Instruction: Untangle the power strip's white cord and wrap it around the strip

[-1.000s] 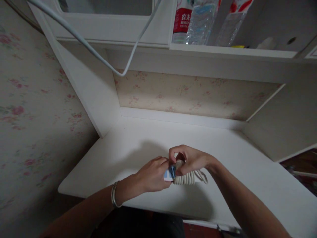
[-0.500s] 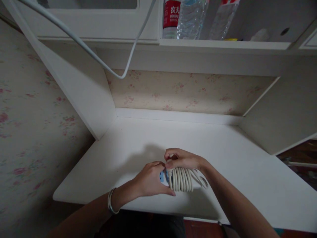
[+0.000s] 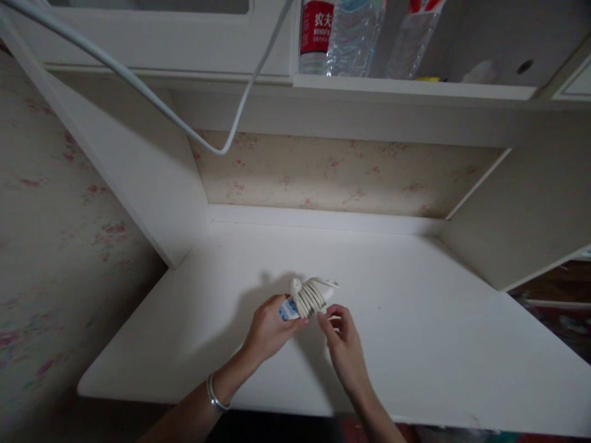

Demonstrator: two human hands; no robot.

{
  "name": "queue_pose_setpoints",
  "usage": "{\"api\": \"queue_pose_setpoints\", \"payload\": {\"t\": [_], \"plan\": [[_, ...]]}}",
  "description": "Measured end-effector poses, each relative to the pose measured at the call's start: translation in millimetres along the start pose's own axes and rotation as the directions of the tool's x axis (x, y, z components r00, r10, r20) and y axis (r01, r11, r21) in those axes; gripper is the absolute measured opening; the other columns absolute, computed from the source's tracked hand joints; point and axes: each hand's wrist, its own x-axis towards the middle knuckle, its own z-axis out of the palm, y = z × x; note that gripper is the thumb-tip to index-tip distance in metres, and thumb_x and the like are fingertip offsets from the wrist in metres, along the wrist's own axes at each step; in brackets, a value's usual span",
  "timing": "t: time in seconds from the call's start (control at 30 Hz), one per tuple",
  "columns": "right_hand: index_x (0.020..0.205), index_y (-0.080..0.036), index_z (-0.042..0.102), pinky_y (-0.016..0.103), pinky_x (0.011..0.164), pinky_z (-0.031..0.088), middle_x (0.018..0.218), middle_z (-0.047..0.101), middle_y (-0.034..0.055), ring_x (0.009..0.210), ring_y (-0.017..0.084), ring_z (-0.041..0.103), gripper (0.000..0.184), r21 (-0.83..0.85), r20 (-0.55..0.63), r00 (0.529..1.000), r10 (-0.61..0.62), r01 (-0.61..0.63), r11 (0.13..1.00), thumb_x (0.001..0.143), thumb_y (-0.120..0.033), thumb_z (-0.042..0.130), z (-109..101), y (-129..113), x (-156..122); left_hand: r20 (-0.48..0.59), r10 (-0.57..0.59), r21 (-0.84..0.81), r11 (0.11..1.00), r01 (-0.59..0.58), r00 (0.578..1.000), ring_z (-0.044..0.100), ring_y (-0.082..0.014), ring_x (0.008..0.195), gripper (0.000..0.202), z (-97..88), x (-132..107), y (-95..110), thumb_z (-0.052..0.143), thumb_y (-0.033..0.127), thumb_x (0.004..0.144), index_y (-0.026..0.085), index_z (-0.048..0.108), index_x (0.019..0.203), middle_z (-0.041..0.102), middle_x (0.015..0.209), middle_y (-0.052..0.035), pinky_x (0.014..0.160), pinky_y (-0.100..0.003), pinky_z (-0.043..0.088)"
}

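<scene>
A white power strip with blue socket faces (image 3: 289, 309) is held at a tilt above the desk by my left hand (image 3: 268, 329), thumb below it and fingers behind. The strip's cream cord (image 3: 310, 298) is wound round it in several turns. At the upper left of the coil the plug end (image 3: 295, 285) sticks up, and a loose cord loop (image 3: 330, 283) stands out at the far right. My right hand (image 3: 342, 344) is just below the coil's right end, fingers curled and thumb apart from them; whether the thumb tip touches the cord I cannot tell.
Beneath my hands is a white desk (image 3: 415, 320), closed in by side panels and a low back ledge (image 3: 323, 219). Plastic bottles (image 3: 353, 37) stand on the shelf above. A pale cable or bar (image 3: 152, 92) hangs across the upper left.
My left hand has tilted the power strip and raised its right end away from me. My right hand has left the top of the strip and come down to the near side of the coil.
</scene>
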Motion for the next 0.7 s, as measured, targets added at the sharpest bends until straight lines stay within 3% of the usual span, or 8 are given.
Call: {"api": "queue_pose_setpoints", "payload": {"t": [0.07,0.13,0.23,0.43,0.57,0.7], "plan": [[0.117,-0.021,0.050,0.030,0.068,0.050,0.112,0.061,0.0081,0.086,0.020,0.062,0.050,0.127,0.049,0.992,0.114,-0.120,0.985,0.076,-0.047,0.066,17.0,11.6,-11.1,-0.062,0.029,0.039,0.999,-0.026,0.998,0.061,-0.0168,0.080,0.028,6.6,1.4,-0.7,0.070,0.034,0.073,0.019,0.064,0.097,0.067,0.092,-0.0033,0.069,-0.025,0.047],[0.131,-0.022,0.039,0.035,0.080,0.051,0.126,0.056,0.0113,0.100,0.024,0.062,0.067,0.248,0.107,0.981,0.159,-0.181,0.952,0.075,-0.045,0.068,31.0,14.1,-15.6,-0.117,0.082,0.105,0.992,-0.070,0.990,0.061,-0.0198,0.087,0.031,13.9,1.0,-0.3,0.069,0.032,0.073,0.020,0.063,0.101,0.066,0.098,-0.0055,0.075,-0.030,0.048],[0.133,-0.020,0.038,0.038,0.091,0.047,0.121,0.060,0.0106,0.105,0.024,0.060,0.067,0.348,0.146,0.981,0.129,-0.173,0.921,0.077,-0.042,0.067,43.1,8.9,-12.4,-0.149,0.187,0.195,0.968,-0.157,0.971,0.059,-0.0234,0.097,0.036,25.8,-3.6,-0.5,0.065,0.025,0.076,0.019,0.059,0.112,0.064,0.106,-0.0093,0.084,-0.037,0.049],[0.121,-0.017,0.050,0.033,0.092,0.046,0.111,0.065,0.0074,0.102,0.021,0.061,0.053,0.435,-0.004,0.987,0.158,-0.141,0.889,0.077,-0.044,0.065,48.5,10.9,3.5,-0.139,0.346,0.302,0.907,-0.293,0.928,0.054,-0.0247,0.107,0.047,49.7,-13.0,-4.8,0.051,0.007,0.078,0.015,0.053,0.123,0.061,0.115,-0.0115,0.096,-0.043,0.046],[0.112,-0.018,0.057,0.030,0.077,0.050,0.096,0.067,0.0048,0.084,0.019,0.063,0.045,0.462,-0.074,0.986,0.149,-0.099,0.881,0.077,-0.046,0.064,38.2,21.4,15.8,-0.038,0.355,0.228,0.913,-0.338,0.934,0.052,-0.0242,0.114,0.055,56.0,-16.4,1.5,0.051,0.006,0.075,0.015,0.049,0.129,0.059,0.122,-0.0118,0.101,-0.041,0.044],[0.102,-0.015,0.061,0.027,0.066,0.048,0.084,0.068,0.0044,0.070,0.017,0.061,0.044,0.295,-0.106,0.987,0.118,-0.082,0.952,0.070,-0.045,0.069,7.2,29.7,37.1,0.196,0.369,0.104,0.913,-0.394,0.908,0.046,-0.0218,0.125,0.060,50.8,-20.6,9.3,0.058,0.018,0.079,0.020,0.042,0.137,0.051,0.137,-0.0077,0.107,-0.037,0.040]]}}
